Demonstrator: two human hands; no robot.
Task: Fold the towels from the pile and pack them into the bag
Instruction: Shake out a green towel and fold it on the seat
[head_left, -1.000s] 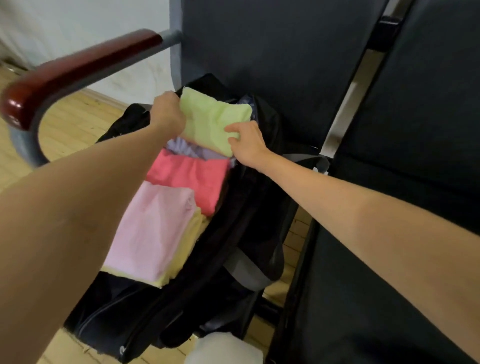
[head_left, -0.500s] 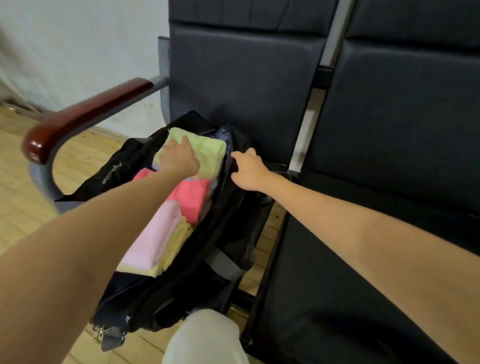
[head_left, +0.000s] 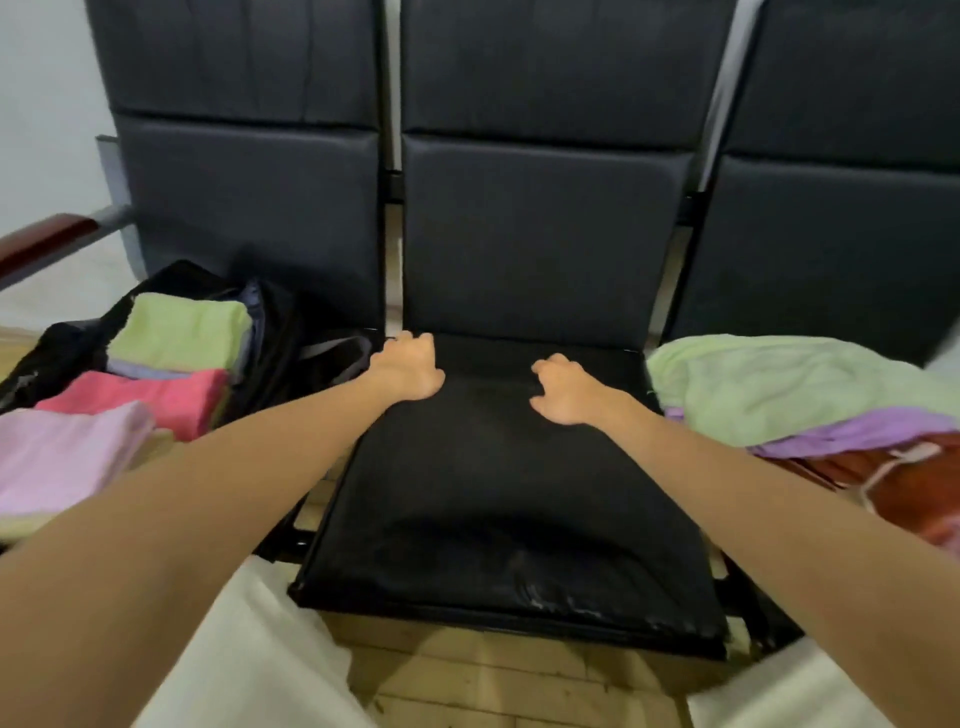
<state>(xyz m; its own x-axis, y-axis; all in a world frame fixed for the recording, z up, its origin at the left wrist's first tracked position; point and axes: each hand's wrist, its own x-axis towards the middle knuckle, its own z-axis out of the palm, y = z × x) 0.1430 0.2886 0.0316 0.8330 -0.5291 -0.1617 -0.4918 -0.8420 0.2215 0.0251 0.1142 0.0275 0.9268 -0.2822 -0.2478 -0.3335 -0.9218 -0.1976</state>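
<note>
A black bag (head_left: 270, 332) is seen with a light green towel (head_left: 179, 330), a bright pink towel (head_left: 140, 397) and a pale pink towel (head_left: 62, 452) inside. The seat (head_left: 498, 499) is black. In the pile, a green towel (head_left: 789, 384) is seen on top, with a purple towel (head_left: 862, 431) and a red-orange cloth (head_left: 898, 483) below.

row of 3 joined dark padded seats (head_left: 519, 467), each backrest (head_left: 545, 234) in 2 panels, grey metal frame between. dark red wooden armrest (head_left: 47, 244) at left end. pale wall (head_left: 41, 104) behind. light wood plank floor (head_left: 493, 675) below. soft even light.
</note>
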